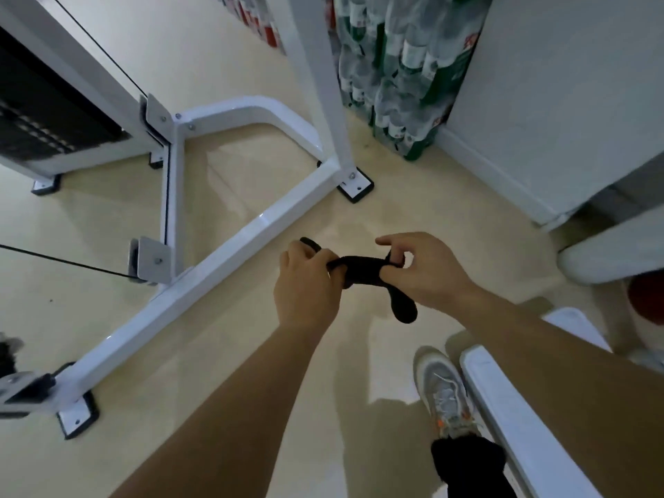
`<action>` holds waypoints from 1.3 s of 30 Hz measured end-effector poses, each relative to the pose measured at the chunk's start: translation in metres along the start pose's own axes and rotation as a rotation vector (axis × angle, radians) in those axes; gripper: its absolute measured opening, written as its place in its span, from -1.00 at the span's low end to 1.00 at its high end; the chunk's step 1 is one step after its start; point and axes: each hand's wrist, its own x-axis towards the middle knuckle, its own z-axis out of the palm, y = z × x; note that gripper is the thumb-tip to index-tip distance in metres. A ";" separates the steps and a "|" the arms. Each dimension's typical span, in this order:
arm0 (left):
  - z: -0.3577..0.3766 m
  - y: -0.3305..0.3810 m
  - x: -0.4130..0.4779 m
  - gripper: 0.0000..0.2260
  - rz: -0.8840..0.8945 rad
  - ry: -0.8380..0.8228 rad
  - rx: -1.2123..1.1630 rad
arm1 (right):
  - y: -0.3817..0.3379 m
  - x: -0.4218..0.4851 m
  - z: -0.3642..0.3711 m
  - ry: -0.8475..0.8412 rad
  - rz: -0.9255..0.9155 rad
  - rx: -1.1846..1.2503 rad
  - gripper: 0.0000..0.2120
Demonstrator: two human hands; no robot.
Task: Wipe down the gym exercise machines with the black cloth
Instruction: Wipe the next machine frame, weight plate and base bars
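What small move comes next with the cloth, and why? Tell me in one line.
Probably gather the black cloth into one hand and lower it onto the white base bar: the left hand and right hand both hold it bunched in mid-air, and it touches no machine yet.

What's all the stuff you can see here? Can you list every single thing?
black cloth: one, black, twisted, stretched between both hands
machine frame: one, white, standing on the floor, left and centre
weight stack: one, black, inside the frame, far left
cables: two, black, thin, running to the frame at left
bottle packs: several, clear with green labels, top centre by the wall
white bar: one, white, bottom right beside the shoe
floor: one, beige, under everything
shoe: one, grey with orange bits, bottom right
left hand: one, its grip curled round the cloth's left end
right hand: one, its grip pinching the cloth's right end
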 end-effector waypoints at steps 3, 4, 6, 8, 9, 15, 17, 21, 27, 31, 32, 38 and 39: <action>-0.040 0.005 -0.035 -0.83 0.047 0.015 0.028 | -0.039 -0.045 -0.009 0.004 0.018 0.029 -0.81; -0.053 0.007 -0.046 -0.82 0.074 0.020 0.039 | -0.050 -0.059 -0.014 0.015 0.019 0.003 -0.83; -0.080 0.011 -0.065 -0.82 0.086 0.007 0.010 | -0.071 -0.086 -0.026 0.043 0.021 -0.005 -0.84; -0.109 0.017 -0.086 -0.84 0.070 -0.040 -0.051 | -0.087 -0.113 -0.043 0.061 0.009 0.026 -0.82; -0.124 0.021 -0.096 -0.85 0.064 -0.049 -0.065 | -0.095 -0.127 -0.052 0.062 0.007 0.043 -0.80; -0.215 0.052 -0.162 -0.83 0.175 -0.036 0.071 | -0.136 -0.210 -0.098 0.024 0.054 0.047 -0.79; -0.245 0.060 -0.183 -0.81 0.168 -0.022 0.089 | -0.149 -0.239 -0.109 -0.025 0.044 -0.025 -0.90; -0.304 0.077 -0.230 -0.79 0.150 -0.024 0.136 | -0.180 -0.297 -0.125 -0.090 0.013 -0.138 -0.83; -0.377 0.087 -0.296 -0.82 0.033 -0.082 0.074 | -0.238 -0.366 -0.146 -0.108 -0.022 -0.142 -0.84; -0.419 0.087 -0.339 -0.82 -0.034 -0.095 -0.007 | -0.278 -0.400 -0.156 -0.093 -0.062 -0.163 -0.81; -0.430 0.087 -0.349 -0.82 -0.047 -0.095 -0.037 | -0.289 -0.408 -0.157 -0.099 -0.069 -0.169 -0.82; -0.496 0.074 -0.410 -0.82 -0.137 -0.051 -0.063 | -0.361 -0.445 -0.150 -0.130 -0.160 -0.295 -0.82; -0.505 0.070 -0.420 -0.83 -0.154 -0.046 -0.056 | -0.373 -0.451 -0.146 -0.137 -0.171 -0.320 -0.82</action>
